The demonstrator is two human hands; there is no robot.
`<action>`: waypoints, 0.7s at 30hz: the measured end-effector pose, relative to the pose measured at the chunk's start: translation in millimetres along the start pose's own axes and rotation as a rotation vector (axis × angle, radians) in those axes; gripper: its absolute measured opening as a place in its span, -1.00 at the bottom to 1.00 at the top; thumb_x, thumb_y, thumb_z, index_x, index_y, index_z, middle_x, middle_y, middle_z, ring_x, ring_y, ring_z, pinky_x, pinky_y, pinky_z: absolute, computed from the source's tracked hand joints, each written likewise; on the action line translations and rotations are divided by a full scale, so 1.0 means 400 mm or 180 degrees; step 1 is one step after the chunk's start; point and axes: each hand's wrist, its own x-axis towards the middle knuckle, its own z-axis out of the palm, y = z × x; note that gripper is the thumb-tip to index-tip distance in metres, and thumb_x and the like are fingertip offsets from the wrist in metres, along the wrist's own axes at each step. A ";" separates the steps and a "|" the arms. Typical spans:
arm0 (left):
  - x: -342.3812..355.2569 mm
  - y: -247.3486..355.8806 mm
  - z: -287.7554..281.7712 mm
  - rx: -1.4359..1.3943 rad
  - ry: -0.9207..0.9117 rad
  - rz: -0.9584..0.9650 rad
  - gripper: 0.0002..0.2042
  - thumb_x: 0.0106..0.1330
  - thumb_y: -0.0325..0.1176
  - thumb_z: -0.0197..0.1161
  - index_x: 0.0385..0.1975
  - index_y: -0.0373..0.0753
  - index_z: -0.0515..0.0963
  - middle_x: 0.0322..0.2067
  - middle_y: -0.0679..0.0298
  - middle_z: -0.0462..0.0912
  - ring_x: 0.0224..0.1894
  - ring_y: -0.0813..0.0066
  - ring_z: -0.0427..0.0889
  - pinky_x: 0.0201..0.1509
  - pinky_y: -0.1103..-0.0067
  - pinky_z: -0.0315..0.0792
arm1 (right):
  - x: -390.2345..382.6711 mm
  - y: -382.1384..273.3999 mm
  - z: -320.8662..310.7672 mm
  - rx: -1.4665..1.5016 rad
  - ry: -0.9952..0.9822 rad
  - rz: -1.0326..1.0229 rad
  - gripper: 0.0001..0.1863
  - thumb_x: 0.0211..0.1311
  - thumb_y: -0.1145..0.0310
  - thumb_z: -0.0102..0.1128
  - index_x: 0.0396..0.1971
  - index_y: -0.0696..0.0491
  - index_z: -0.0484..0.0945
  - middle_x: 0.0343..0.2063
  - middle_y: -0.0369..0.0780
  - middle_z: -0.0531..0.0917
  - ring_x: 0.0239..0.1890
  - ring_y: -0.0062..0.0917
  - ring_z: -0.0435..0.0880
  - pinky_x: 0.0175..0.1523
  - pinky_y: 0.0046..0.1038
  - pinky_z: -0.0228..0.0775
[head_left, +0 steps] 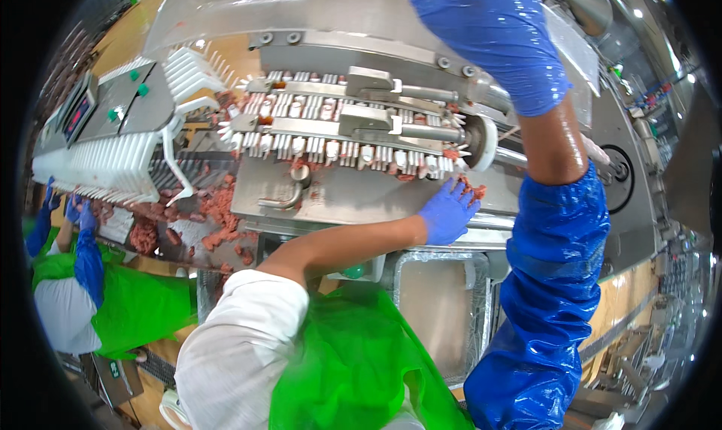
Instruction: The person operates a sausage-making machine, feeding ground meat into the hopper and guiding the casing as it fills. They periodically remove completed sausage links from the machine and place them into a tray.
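Observation:
My left hand (447, 213), in a blue glove, lies with fingers spread on the steel ledge (353, 197) of a meat machine. Its fingertips touch a small clump of pink minced meat (474, 191). Just above it runs a roller of white pins with metal bars (353, 125), with meat scraps stuck between the pins. My right hand (489, 39), also in a blue glove, is raised high over the machine's grey upper cover (248, 9). Its fingers run out of the top of the picture. A shiny blue sleeve cover (549, 294) wraps that arm below a bare strip of skin.
Pink meat pieces (218, 212) are scattered left of the ledge beside white comb-like plastic parts (113, 163). An aluminium foil tray (444, 309) sits below the ledge, next to my green apron (353, 370). A co-worker in a green apron and blue gloves (83, 219) stands at the far left.

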 end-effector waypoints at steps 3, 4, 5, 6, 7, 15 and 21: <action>-0.206 -0.029 -0.100 -0.0467 0.0123 -0.1034 -0.26 0.29 0.08 0.10 0.31 -0.37 0.20 0.30 -0.20 0.20 0.39 -0.21 0.07 0.43 -0.03 -0.12 | 0.013 0.003 0.006 -0.0014 0.0893 -0.0570 -0.67 0.35 0.06 0.12 -0.51 -0.04 0.62 -0.77 -0.29 0.53 -0.76 -0.54 0.45 -0.55 -0.47 0.38; -0.273 -0.038 -0.126 -0.0299 0.0317 -0.1340 -0.23 0.28 0.12 0.10 0.31 -0.38 0.20 0.30 -0.21 0.19 0.39 -0.24 0.08 0.43 0.00 -0.11 | 0.018 0.005 0.009 -0.0058 0.1069 -0.0658 -0.66 0.35 0.06 0.12 -0.51 -0.05 0.63 -0.76 -0.29 0.54 -0.76 -0.54 0.46 -0.55 -0.46 0.37; -0.320 -0.061 -0.148 0.0009 0.0128 -0.1576 -0.21 0.26 0.16 0.10 0.30 -0.39 0.20 0.30 -0.21 0.20 0.37 -0.27 0.10 0.43 0.02 -0.08 | 0.024 0.010 0.010 -0.0149 0.1071 -0.0636 -0.66 0.34 0.05 0.11 -0.51 -0.05 0.63 -0.75 -0.28 0.56 -0.75 -0.52 0.48 -0.55 -0.45 0.37; -0.355 -0.084 -0.166 0.0395 0.0201 -0.1752 -0.19 0.25 0.19 0.10 0.29 -0.40 0.21 0.29 -0.21 0.22 0.35 -0.29 0.13 0.42 0.05 -0.06 | 0.030 0.014 0.011 -0.0239 0.1071 -0.0613 -0.65 0.34 0.04 0.11 -0.51 -0.05 0.64 -0.74 -0.28 0.57 -0.74 -0.51 0.49 -0.54 -0.45 0.38; -0.376 -0.100 -0.178 0.0723 0.0012 -0.2002 -0.16 0.23 0.23 0.11 0.28 -0.41 0.22 0.28 -0.21 0.23 0.33 -0.31 0.15 0.42 0.07 -0.03 | 0.036 0.020 0.012 -0.0165 0.1041 -0.0527 -0.64 0.34 0.03 0.11 -0.51 -0.05 0.64 -0.73 -0.27 0.57 -0.73 -0.49 0.50 -0.53 -0.43 0.38; -0.344 -0.247 -0.227 0.0897 -0.1609 -0.2405 0.08 0.08 0.57 -0.12 0.33 -0.38 0.20 0.23 -0.05 0.39 0.30 0.03 0.31 0.26 0.18 0.19 | 0.064 0.058 0.021 -0.0068 0.1208 -0.0719 -0.67 0.35 0.06 0.07 -0.34 -0.05 0.71 -0.56 -0.19 0.67 -0.57 -0.31 0.61 -0.37 -0.33 0.48; -0.362 -0.252 -0.216 0.1186 -0.1482 -0.1933 -0.21 0.13 0.42 0.03 -0.16 -0.36 0.55 -0.36 0.11 0.66 -0.30 0.21 0.65 -0.30 0.29 0.42 | 0.061 0.051 0.015 0.0073 0.1220 -0.0967 -0.66 0.37 0.07 0.02 -0.29 -0.06 0.72 -0.51 -0.18 0.69 -0.54 -0.32 0.62 -0.33 -0.33 0.49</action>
